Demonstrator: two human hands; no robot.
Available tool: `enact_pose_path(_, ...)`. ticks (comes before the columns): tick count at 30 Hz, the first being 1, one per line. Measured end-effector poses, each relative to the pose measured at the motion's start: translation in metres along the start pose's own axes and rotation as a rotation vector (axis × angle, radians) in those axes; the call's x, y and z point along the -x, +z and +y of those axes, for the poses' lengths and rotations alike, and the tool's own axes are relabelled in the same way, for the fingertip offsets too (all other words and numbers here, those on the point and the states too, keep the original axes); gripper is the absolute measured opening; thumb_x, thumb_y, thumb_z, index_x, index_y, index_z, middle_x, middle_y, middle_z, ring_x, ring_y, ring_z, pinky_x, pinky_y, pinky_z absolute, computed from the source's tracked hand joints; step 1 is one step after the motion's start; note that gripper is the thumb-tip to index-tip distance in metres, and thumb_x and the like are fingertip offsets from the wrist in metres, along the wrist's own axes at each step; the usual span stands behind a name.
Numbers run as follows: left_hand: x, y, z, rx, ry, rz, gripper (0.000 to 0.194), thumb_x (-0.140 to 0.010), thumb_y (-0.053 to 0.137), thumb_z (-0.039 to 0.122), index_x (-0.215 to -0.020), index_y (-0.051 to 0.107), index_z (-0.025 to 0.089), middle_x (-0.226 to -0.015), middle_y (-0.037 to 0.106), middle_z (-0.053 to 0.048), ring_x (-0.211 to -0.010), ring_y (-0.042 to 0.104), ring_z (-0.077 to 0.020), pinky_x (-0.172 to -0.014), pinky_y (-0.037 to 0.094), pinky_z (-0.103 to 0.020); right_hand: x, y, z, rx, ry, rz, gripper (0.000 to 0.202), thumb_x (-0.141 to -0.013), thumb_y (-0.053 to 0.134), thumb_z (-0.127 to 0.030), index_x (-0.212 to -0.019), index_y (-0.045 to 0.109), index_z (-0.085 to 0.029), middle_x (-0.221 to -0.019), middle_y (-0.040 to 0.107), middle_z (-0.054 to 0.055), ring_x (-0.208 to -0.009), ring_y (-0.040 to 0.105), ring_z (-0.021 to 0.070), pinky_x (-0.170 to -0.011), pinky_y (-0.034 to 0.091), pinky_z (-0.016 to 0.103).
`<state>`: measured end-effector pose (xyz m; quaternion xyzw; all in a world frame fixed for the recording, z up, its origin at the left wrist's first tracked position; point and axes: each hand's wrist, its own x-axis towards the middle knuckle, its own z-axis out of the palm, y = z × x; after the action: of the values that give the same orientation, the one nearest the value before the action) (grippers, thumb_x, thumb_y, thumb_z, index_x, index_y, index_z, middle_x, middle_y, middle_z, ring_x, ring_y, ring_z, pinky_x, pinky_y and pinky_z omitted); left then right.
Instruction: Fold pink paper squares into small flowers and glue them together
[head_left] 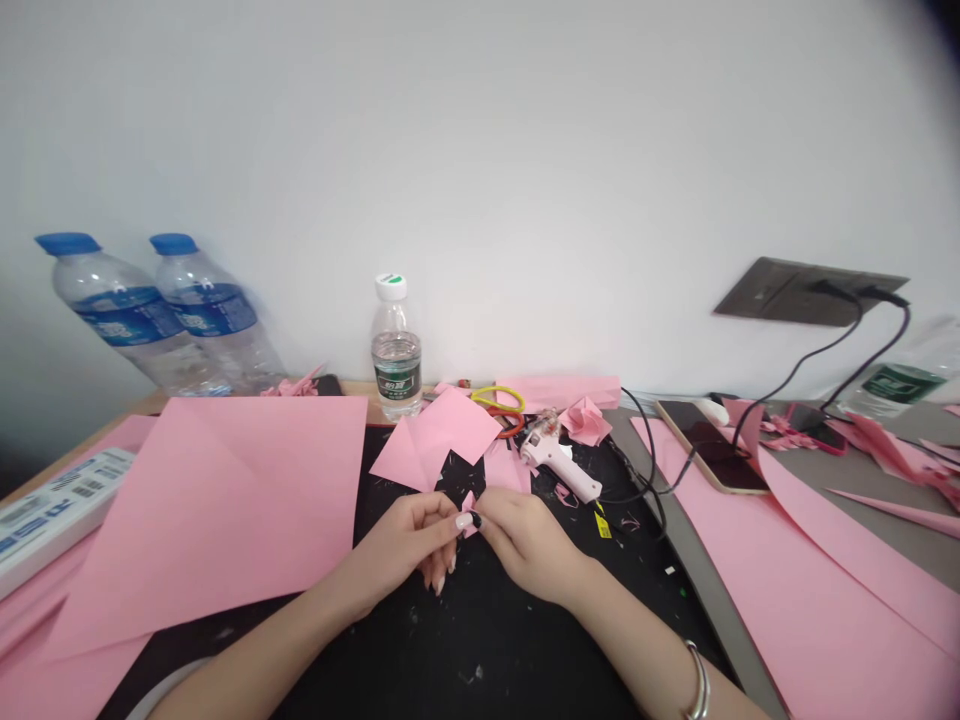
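A small folded piece of pink paper point(469, 502) is pinched between my two hands above the black mat point(465, 650). My left hand point(420, 540) has its thumb and forefinger closed at the paper, with the other fingers curled below. From the other side, my right hand point(529, 545) grips the same piece, its fingers bent and partly hidden. Just beyond the hands lie square pink sheets point(442, 435). A pale pink glue gun point(559, 460) rests to the right of them, beside a folded pink paper flower point(586, 421).
Large pink sheets point(247, 490) cover the left side, near a white box point(60, 510). Blue-capped bottles point(210, 310) and a smaller bottle point(396, 360) stand by the wall. Scissors with yellow handles point(506, 398) lie behind. At right are a phone point(712, 447) and cables point(652, 440).
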<state>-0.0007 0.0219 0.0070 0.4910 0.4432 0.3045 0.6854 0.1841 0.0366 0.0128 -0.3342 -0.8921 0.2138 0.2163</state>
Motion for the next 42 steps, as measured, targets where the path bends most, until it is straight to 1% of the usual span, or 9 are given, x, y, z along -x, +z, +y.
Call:
enact_pose_path(7,-0.001,-0.003,0.000,-0.247,0.203,0.072,0.022,-0.088,0.046,0.035,-0.076,0.049,0.017,-0.059,0.058,0.004,-0.045,0.057,-0.0097,-0.046,0.043,-0.020,-0.001,0.001,0.002,0.037,0.048,-0.020,0.015,-0.092,0.037,-0.013,-0.083,0.048,-0.018,-0.079,0.053,0.002,-0.071,0.050,0.0139,-0.063,0.037,0.023)
enact_pose_path(12,0.003,-0.004,0.005,-0.432,0.295,0.129,0.017,-0.089,0.041,0.024,-0.075,0.049,0.018,-0.062,0.058,0.004,-0.051,0.058,-0.0106,-0.052,0.045,-0.021,-0.003,0.006,0.006,-0.120,0.180,0.104,0.014,-0.089,0.047,-0.018,-0.074,0.049,-0.018,-0.068,0.049,-0.002,-0.062,0.047,0.0117,-0.058,0.034,0.022)
enact_pose_path(15,0.004,-0.006,0.005,-0.519,0.352,0.155,0.020,-0.089,0.039,0.019,-0.073,0.052,0.018,-0.064,0.060,0.002,-0.057,0.060,-0.0114,-0.056,0.046,-0.021,-0.004,0.007,0.004,-0.323,0.255,0.120,0.015,-0.085,0.053,-0.020,-0.070,0.051,-0.017,-0.059,0.045,-0.004,-0.053,0.040,0.0099,-0.052,0.030,0.022)
enact_pose_path(19,0.005,-0.009,0.004,-0.627,0.443,0.185,0.026,-0.089,0.038,0.017,-0.075,0.059,0.019,-0.072,0.064,0.000,-0.066,0.061,-0.0125,-0.064,0.046,-0.021,-0.006,0.007,0.002,-0.740,0.316,0.050,0.024,-0.089,0.046,-0.036,-0.078,0.054,-0.016,-0.064,0.054,-0.001,-0.051,0.040,0.0097,-0.048,0.031,0.022)
enact_pose_path(23,0.006,-0.011,0.002,-0.692,0.476,0.234,0.024,-0.088,0.042,0.018,-0.078,0.063,0.020,-0.074,0.067,0.000,-0.068,0.062,-0.0131,-0.066,0.046,-0.021,-0.008,0.007,0.004,-0.948,0.335,0.035,0.032,-0.085,0.051,-0.046,-0.079,0.055,-0.015,-0.066,0.059,0.001,-0.046,0.038,0.0078,-0.045,0.029,0.022)
enact_pose_path(28,0.007,-0.012,0.001,-0.678,0.461,0.321,0.022,-0.087,0.046,0.021,-0.079,0.067,0.020,-0.074,0.069,0.001,-0.067,0.063,-0.0138,-0.066,0.046,-0.021,-0.009,0.007,0.005,-1.151,0.371,0.002,0.031,-0.082,0.056,-0.046,-0.083,0.054,-0.015,-0.068,0.059,0.000,-0.045,0.037,0.0058,-0.040,0.019,0.020)
enact_pose_path(33,0.007,-0.009,0.001,-0.653,0.441,0.302,0.019,-0.085,0.052,0.023,-0.078,0.069,0.020,-0.078,0.071,0.000,-0.071,0.065,-0.0149,-0.067,0.047,-0.022,-0.010,0.011,0.006,-1.127,0.402,0.026,0.028,-0.079,0.060,-0.041,-0.075,0.049,-0.016,-0.055,0.054,-0.005,-0.041,0.035,0.0048,-0.038,0.019,0.019)
enact_pose_path(38,0.008,-0.007,0.006,-0.327,0.350,0.168,0.019,-0.083,0.055,0.026,-0.096,0.066,0.019,-0.094,0.070,-0.004,-0.086,0.066,-0.0189,-0.077,0.051,-0.027,-0.010,0.013,0.011,-1.051,0.449,0.100,0.023,-0.079,0.057,-0.035,-0.073,0.043,-0.018,-0.057,0.056,-0.004,-0.039,0.038,0.0046,-0.037,0.022,0.017)
enact_pose_path(42,0.005,-0.007,0.006,-0.182,0.248,0.194,0.019,-0.083,0.056,0.033,-0.083,0.067,0.017,-0.083,0.069,-0.004,-0.084,0.065,-0.0192,-0.077,0.054,-0.029,-0.008,0.014,0.010,-0.860,0.430,0.107,0.011,-0.081,0.051,-0.022,-0.074,0.044,-0.018,-0.057,0.054,-0.005,-0.044,0.041,0.0063,-0.042,0.030,0.017)
